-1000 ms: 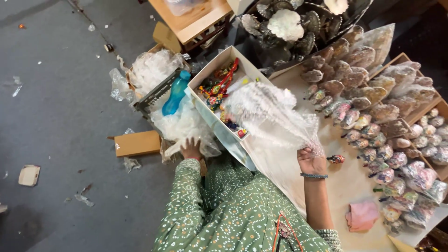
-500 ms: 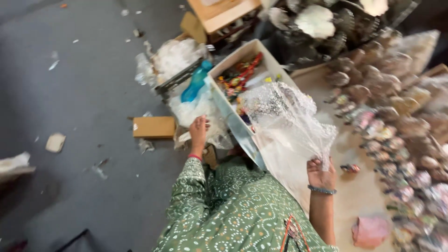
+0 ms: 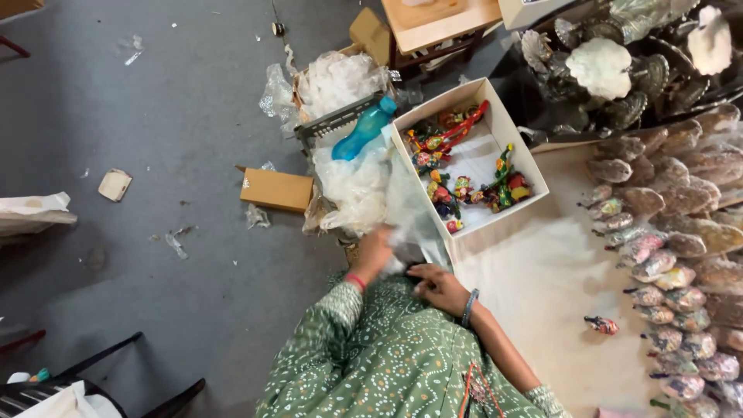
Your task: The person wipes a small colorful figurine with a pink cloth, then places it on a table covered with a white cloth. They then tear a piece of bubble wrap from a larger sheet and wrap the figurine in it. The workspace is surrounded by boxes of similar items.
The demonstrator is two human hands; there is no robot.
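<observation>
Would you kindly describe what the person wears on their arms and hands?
Both arms have green sleeves with a white dotted pattern. The left wrist wears a red band, the right a blue-grey bangle. The left hand and right hand are gloveless.

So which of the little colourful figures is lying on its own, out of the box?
The small figure on the pale mat, right of the right hand. All the others are piled inside the white box.
</observation>
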